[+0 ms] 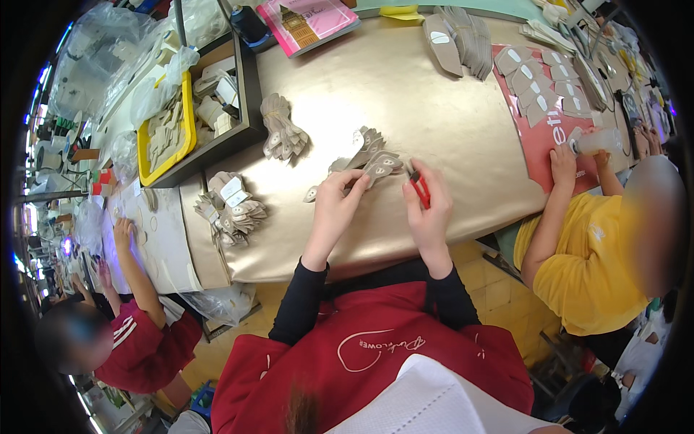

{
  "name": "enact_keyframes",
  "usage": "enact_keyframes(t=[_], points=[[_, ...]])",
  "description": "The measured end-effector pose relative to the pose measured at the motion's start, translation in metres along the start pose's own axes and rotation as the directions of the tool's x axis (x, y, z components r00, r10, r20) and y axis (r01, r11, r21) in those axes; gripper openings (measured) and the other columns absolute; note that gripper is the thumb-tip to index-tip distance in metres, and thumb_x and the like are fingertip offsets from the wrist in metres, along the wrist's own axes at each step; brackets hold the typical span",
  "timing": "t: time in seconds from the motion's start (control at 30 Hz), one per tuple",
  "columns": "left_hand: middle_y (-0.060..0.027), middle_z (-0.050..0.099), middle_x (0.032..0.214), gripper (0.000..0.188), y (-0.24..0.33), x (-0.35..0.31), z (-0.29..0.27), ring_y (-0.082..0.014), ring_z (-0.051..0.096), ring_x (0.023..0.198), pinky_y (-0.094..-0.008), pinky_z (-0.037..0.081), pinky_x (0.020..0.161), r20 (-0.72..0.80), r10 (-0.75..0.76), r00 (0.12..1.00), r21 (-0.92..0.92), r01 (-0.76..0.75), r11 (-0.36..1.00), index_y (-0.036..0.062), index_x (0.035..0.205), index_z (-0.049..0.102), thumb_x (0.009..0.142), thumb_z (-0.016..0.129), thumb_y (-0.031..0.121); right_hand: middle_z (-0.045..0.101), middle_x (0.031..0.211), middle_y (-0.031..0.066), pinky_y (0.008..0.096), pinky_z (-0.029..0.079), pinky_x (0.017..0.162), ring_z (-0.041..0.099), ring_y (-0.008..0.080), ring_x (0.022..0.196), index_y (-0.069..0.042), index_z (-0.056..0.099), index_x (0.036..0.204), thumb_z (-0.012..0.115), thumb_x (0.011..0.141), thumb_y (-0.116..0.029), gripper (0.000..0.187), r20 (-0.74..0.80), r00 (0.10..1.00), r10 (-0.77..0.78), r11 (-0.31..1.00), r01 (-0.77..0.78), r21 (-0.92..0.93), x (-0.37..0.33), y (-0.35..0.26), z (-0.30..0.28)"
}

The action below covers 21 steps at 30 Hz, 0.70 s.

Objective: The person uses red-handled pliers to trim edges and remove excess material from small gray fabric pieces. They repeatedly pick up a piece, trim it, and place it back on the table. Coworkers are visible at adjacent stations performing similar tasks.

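1. The left hand (pixel 338 206) pinches the near end of a grey piece (pixel 383 165) between thumb and forefinger; the piece lies just beyond its fingertips, toward the right hand.
2. The right hand (pixel 432 202) grips red-handled snips (pixel 421 192), with the fingers curled around them, just right of the piece and apart from it.
3. The loose pile (pixel 369 142) of similar pieces lies directly beyond the left hand, touching the held piece.
4. The gold-coloured table (pixel 470 145) has its near edge close to the wearer's body, below both hands. Bare surface runs from the right hand to the red sheet (pixel 524 141), and also beyond the pile toward the pink book (pixel 307 25).
5. On the left, the dark box (pixel 249 87) limits the space, with a yellow tray (pixel 189 119) at its left side.
6. Counted: one pair of snips, one book, one yellow tray, and two bundles of grey pieces, the farther bundle (pixel 284 129) and the nearer bundle (pixel 231 206). The pile's pieces overlap, so their number is probably several, but I cannot fix it.
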<state>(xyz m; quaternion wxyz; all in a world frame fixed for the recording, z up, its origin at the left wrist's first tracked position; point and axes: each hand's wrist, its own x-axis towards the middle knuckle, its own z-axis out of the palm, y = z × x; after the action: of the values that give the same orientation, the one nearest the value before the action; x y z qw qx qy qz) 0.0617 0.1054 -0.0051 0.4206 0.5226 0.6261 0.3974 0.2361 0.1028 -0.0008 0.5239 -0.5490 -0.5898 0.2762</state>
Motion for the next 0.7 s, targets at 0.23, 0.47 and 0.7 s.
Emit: enact_keyframes(t=[0.23, 0.47, 0.7], points=[[0.0008, 0.067, 0.088, 0.022, 0.0, 0.0, -0.008, -0.0053, 0.059, 0.084, -0.0227, 0.049, 0.075, 0.147, -0.164, 0.975, -0.332, 0.205, 0.921, -0.0023, 0.109, 0.071, 0.1, 0.067, 0.017, 0.066, 0.091, 0.0032, 0.0326, 0.05, 0.059, 0.063, 0.0216, 0.064, -0.016, 0.071, 0.127, 0.066, 0.095, -0.012, 0.032, 0.141, 0.989, -0.046, 0.993, 0.06, -0.097, -0.017, -0.003, 0.026], [0.0027, 0.065, 0.091, 0.021, 0.005, -0.004, -0.013, -0.0038, 0.056, 0.082, -0.0203, 0.047, 0.075, 0.194, -0.203, 0.96, -0.412, 0.268, 0.871, -0.0011, 0.113, 0.07, 0.101, 0.066, 0.016, 0.061, 0.084, 0.0029, 0.034, 0.048, 0.054, 0.061, 0.0213, 0.059, -0.022, 0.069, 0.133, 0.065, 0.095, -0.01, 0.04, 0.159, 0.981, -0.114, 0.965, 0.147, -0.217, -0.02, 0.003, 0.035], [0.0084, 0.054, 0.073, 0.019, 0.009, -0.007, -0.012, 0.0024, 0.036, 0.055, -0.0183, 0.021, 0.044, 0.175, -0.215, 0.961, -0.416, 0.27, 0.868, 0.0014, 0.111, 0.07, 0.1, 0.067, 0.016, 0.062, 0.083, 0.0021, 0.0336, 0.048, 0.052, 0.061, 0.0206, 0.058, -0.023, 0.072, 0.129, 0.067, 0.089, -0.007, 0.042, 0.144, 0.968, -0.205, 0.935, 0.237, -0.263, -0.023, 0.006, 0.035]])
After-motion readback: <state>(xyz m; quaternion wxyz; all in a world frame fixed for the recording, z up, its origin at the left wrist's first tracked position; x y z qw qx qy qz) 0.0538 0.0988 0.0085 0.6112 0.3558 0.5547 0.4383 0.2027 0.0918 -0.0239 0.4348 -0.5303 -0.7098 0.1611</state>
